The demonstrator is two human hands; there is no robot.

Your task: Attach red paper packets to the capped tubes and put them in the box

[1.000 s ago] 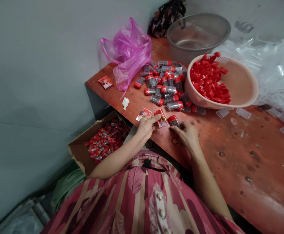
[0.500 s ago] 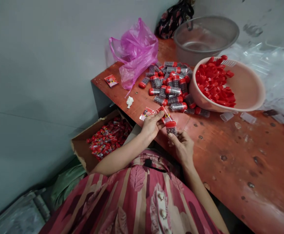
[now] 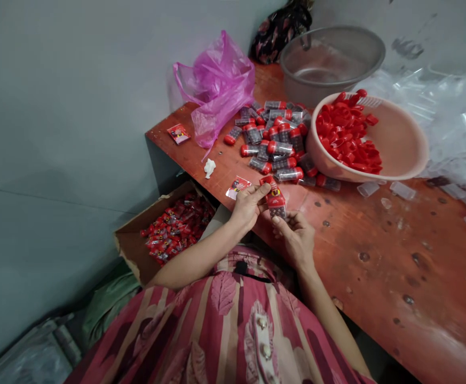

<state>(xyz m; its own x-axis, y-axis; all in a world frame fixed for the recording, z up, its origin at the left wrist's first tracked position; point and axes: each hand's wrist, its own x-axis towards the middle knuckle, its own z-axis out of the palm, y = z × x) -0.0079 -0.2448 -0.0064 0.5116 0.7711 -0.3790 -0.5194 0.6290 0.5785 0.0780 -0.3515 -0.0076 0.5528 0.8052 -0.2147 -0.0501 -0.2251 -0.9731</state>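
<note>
My left hand (image 3: 251,205) pinches a red printed plastic sleeve (image 3: 274,190) at the table's front edge. My right hand (image 3: 298,234) grips the lower end of a small clear container (image 3: 278,212) filled with dark pellets. The container's red-capped top end now sits at the sleeve's lower part, seemingly inside it; the exact overlap is hard to make out. Beside my left hand lies a flat stack of printed sleeves (image 3: 237,186). Behind both hands is a pile of red-capped containers (image 3: 279,148) lying on their sides.
A pink basin (image 3: 407,144) of red caps stands right of the pile, with a grey basin (image 3: 332,80) behind. Clear empty tubes (image 3: 457,133) heap at the right. A purple bag (image 3: 224,80) lies at the back. Below left, a cardboard box (image 3: 131,248) holds wrapped containers.
The red-capped container has moved up into line with the printed sleeve, and its cap now overlaps the sleeve's lower end. Both hands keep their grips; the view has shifted slightly.
</note>
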